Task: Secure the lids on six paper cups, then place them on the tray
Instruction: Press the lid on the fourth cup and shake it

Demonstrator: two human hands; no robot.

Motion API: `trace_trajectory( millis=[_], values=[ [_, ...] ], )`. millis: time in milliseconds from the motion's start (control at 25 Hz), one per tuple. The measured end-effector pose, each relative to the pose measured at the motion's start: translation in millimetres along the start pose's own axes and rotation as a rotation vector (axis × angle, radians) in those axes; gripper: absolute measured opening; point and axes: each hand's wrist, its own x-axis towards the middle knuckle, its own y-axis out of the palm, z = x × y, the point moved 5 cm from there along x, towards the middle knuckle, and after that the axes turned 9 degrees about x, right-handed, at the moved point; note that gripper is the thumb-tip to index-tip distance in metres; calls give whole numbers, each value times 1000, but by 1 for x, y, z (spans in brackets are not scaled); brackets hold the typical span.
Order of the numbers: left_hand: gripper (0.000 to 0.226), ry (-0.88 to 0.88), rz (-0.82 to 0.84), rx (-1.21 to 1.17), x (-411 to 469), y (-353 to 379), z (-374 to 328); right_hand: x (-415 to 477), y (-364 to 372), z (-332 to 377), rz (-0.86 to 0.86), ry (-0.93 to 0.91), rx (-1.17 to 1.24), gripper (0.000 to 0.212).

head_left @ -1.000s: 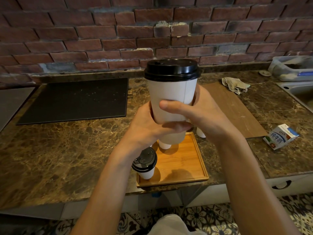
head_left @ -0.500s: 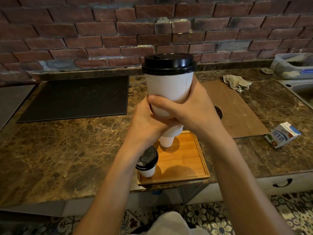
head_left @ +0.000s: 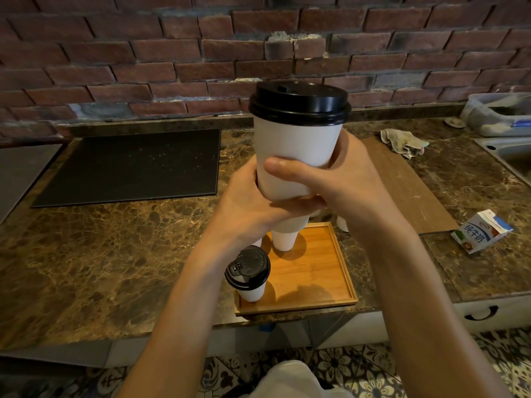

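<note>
A white paper cup (head_left: 296,150) with a black lid (head_left: 298,103) is held upright, high above the counter. My left hand (head_left: 247,208) wraps its lower part from the left and my right hand (head_left: 330,182) grips it from the right, thumb across the front. Below, a wooden tray (head_left: 313,280) carries a lidded cup (head_left: 250,274) at its near left corner. The bottom of another white cup (head_left: 284,239) shows at the tray's far side, its top hidden by my hands. A further white cup (head_left: 342,224) peeks out beyond the tray's far right corner.
On the marble counter (head_left: 115,254) lie a black mat (head_left: 129,165) at the left, a brown board (head_left: 402,182) at the right with a rag (head_left: 402,142), a milk carton (head_left: 479,231), and a sink (head_left: 511,153) at far right. A brick wall backs the counter.
The cup in both hands has stayed raised in front of me, shifting slightly right. My hands keep the same grip. The view has shifted a little.
</note>
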Motion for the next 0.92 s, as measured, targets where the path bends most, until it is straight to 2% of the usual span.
trace_trajectory(
  millis=[200,360,480,640,800,920],
  values=[
    [47,-7,88,-67,-4,1,-3,0,-2,-3,139,20,118,49],
    [58,-26,167,-122,-6,6,3,0,-2,-13,215,80,191,48],
    [63,-33,152,-129,-8,7,6,0,0,-18,221,107,167,50],
    [57,-26,113,-97,-8,5,7,0,1,-11,199,90,77,53],
    [59,-16,49,-43,-4,3,10,-3,1,-4,134,57,34,49],
    [54,-9,3,-13,-2,2,8,-3,1,-3,86,43,23,55]
  ],
)
